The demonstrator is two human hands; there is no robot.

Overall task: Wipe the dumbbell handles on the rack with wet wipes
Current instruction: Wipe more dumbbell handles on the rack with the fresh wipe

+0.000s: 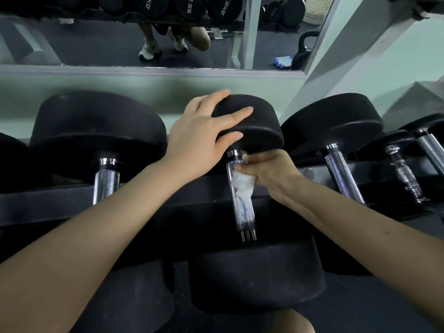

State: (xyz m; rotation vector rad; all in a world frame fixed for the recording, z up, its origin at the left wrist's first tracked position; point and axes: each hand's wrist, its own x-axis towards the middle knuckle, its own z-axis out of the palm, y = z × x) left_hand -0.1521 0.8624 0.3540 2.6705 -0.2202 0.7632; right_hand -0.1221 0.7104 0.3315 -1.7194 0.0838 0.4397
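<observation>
A black dumbbell lies on the rack in the middle of the head view, its knurled chrome handle (243,210) running toward me. My right hand (269,171) grips a crumpled white wet wipe (242,185) wrapped against the upper part of that handle. My left hand (204,138) rests with spread fingers on the dumbbell's far black head (259,121). The near head (259,277) sits low in the view.
More dumbbells lie side by side on the black rack rail (48,207): one at the left with a chrome handle (105,181), others to the right (343,174). A wall mirror (153,32) behind shows a kettlebell (304,51) and a blue packet (283,61).
</observation>
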